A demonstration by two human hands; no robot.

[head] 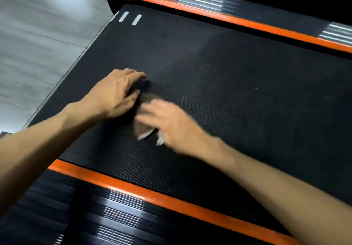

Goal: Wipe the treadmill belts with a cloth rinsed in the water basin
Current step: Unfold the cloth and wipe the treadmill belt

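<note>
Both hands sit on the black treadmill belt (228, 77), between its orange side rails (171, 204). Left hand (116, 92) presses down with fingers curved, holding nothing visible. Right hand (171, 125), blurred, seems to rest with loosely spread fingers on a brownish cloth (143, 128) lying on the belt just beside the left hand.

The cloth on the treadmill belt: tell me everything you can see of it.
The cloth is a small, crumpled rag, brownish on top with pale whitish edges showing at its near end. It lies flat on the black textured belt, between the two orange side strips. The right hand lies over it, fingers spread loosely on top; motion blur hides the exact hold. The left hand rests on the belt just beside it, at its far end. Whether it is wet cannot be told.
</note>
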